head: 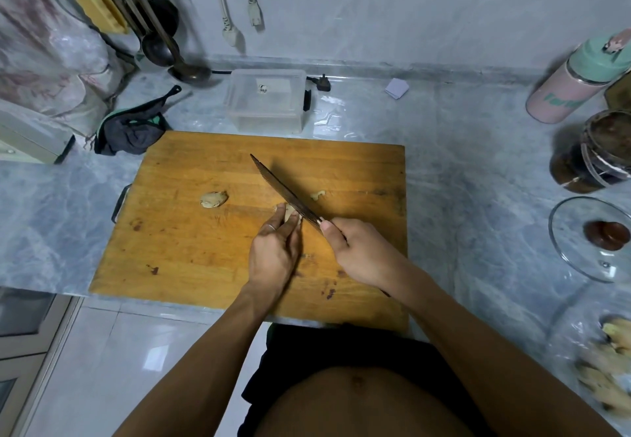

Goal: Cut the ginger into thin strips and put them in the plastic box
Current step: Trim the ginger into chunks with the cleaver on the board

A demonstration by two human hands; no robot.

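We stand at a marbled grey surface (478, 170) that carries a wooden cutting board (211, 259), and we work near the board's middle. Behind the board, just beyond its far edge, sits the clear plastic box (266, 98), which looks empty, though its cloudy walls make that hard to confirm. Our right hand (362, 252) is wrapped around the handle of a dark knife (285, 192), thumb laid near the base of the blade, which slants away to the upper left. Our left hand (275, 252) pins a piece of ginger (290, 213) to the board with curled fingertips, right beside the blade. A second ginger lump (213, 199) lies apart to the left, and a small cut scrap (318, 194) lies on the far side of the knife. Slicing seems barely begun, with nothing yet cut into strips. The main risk is the blade catching our left fingertips, since they sit so close to the edge and the piece is small. A rounded knob could also roll under pressure and give thick, uneven cuts.
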